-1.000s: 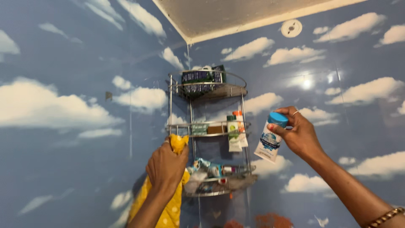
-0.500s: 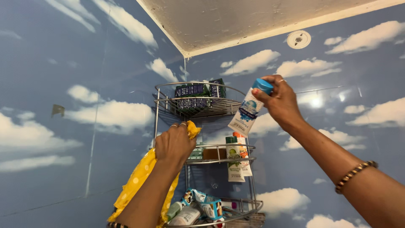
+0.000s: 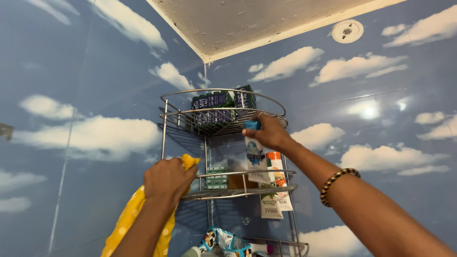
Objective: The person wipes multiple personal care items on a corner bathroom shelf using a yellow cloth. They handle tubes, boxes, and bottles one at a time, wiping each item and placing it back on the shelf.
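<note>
Right hand [image 3: 270, 133], closed on white squeeze tube with blue cap [image 3: 254, 152], has lowered it to chrome three-tier corner rack [image 3: 223, 110], above the middle shelf. Left hand [image 3: 166, 178] still grips yellow dotted cloth [image 3: 128, 219] at the rack's left.

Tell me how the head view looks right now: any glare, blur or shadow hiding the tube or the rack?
Head view: a bright glare spot on the right wall, clear of the rack; the tube in the right hand is slightly soft, its blue cap half covered by fingers; the left hand and yellow cloth are sharp; faint rack shadow on the wall behind.
</note>
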